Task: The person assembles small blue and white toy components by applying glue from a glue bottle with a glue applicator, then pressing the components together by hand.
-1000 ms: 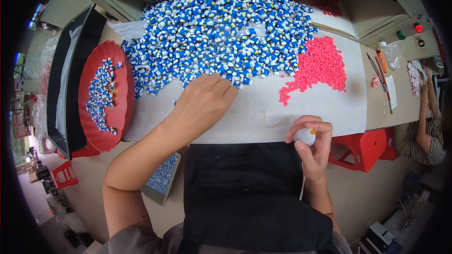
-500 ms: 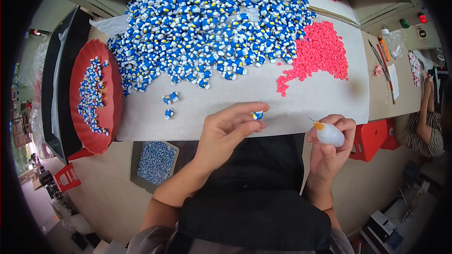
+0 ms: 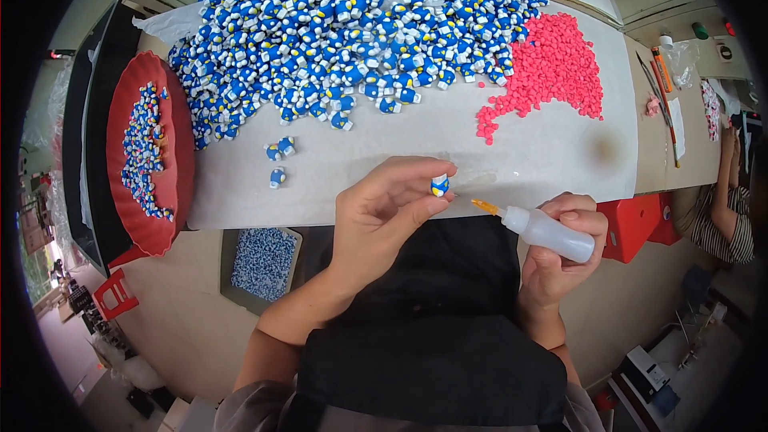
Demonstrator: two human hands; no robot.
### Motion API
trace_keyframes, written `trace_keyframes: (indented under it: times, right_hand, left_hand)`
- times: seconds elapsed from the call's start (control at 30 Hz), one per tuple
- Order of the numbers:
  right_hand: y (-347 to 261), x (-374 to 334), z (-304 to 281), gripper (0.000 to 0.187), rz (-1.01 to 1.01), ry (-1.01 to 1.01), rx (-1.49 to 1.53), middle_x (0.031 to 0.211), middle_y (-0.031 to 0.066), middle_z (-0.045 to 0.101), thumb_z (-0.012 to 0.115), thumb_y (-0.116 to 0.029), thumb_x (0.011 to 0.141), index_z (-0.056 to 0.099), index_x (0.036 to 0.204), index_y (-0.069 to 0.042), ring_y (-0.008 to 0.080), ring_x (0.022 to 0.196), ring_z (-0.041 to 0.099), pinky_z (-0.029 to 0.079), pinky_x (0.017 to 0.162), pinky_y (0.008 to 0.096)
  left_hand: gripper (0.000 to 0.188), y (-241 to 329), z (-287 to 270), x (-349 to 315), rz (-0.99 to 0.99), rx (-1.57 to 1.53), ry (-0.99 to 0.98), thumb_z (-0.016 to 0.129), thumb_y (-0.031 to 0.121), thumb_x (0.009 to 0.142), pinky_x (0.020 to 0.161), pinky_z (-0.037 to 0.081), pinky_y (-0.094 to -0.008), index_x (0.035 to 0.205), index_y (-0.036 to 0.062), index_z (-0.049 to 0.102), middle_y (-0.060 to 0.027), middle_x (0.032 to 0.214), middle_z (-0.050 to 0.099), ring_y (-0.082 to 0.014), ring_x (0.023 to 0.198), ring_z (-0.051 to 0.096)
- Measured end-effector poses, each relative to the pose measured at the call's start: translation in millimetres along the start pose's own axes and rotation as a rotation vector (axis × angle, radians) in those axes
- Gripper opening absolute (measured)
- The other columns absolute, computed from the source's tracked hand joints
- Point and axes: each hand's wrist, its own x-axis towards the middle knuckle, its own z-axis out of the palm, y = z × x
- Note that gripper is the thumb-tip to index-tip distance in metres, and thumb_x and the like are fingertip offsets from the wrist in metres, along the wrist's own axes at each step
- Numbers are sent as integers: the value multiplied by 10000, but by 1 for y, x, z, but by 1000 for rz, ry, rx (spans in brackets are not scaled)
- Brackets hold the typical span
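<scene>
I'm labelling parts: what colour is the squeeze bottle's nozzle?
The nozzle is orange; best seen in the head view.

Figurine (image 3: 439,185) blue, white, yellow; bottle (image 3: 554,238) milky white, tip (image 3: 485,206) orange; pellets (image 3: 556,68) pink; dish (image 3: 178,160) red; co-worker's shirt (image 3: 730,232) striped.

A small-parts workshop
Blue-and-white figurines (image 3: 344,48) and pink pieces (image 3: 552,72) are crowding a bench (image 3: 698,152); a co-worker (image 3: 724,224) is working nearby.

A white sheet (image 3: 320,192) covers much of the desk (image 3: 698,160), and on it spreads a large heap of blue-and-white figures (image 3: 344,28). Pink pieces (image 3: 552,68) lie against the heap's right side; three loose figures (image 3: 286,146) sit in front of it. Left of the heap is a red scalloped dish (image 3: 178,168); well right of the heap lie a thin brush (image 3: 674,144) and an orange tube (image 3: 662,70).
</scene>
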Motion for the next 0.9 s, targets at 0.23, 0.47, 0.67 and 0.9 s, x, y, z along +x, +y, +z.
trace_keyframes:
  times: [0.23, 0.47, 0.67, 0.9]
  right_hand:
    - [1, -1, 2, 386, -35, -39, -69, 835, 108, 500, 728, -138, 608, 454, 868, -54, 162, 731, 510, 415, 617, 244]
    - [3, 0, 1, 375, -50, -57, -108, 834, 108, 506, 734, -125, 599, 465, 851, -56, 165, 718, 519, 420, 609, 241]
    - [5, -1, 0, 375, -67, -97, -133, 833, 108, 509, 736, -114, 596, 470, 854, -54, 167, 726, 523, 423, 613, 244]
    - [6, 6, -13, 364, -85, -88, -110, 856, 121, 510, 717, -55, 599, 457, 853, -46, 174, 748, 519, 427, 653, 251]
  left_hand:
    - [254, -3, -1, -1, 37, 55, -12, 536, -82, 727, 717, 465, -230, 977, -46, 504, -155, 991, 529, -149, 797, 573]
    - [260, -5, -1, 0, 23, 43, -40, 531, -79, 734, 743, 460, -241, 990, -40, 510, -136, 1005, 522, -153, 831, 563]
    - [263, -8, -1, -1, 3, -10, -44, 525, -69, 745, 756, 451, -240, 1006, -37, 510, -118, 1016, 524, -148, 846, 558]
    - [286, -6, -1, 1, -74, -78, 45, 522, -69, 747, 733, 443, -217, 1029, -34, 487, -131, 991, 550, -136, 832, 562]
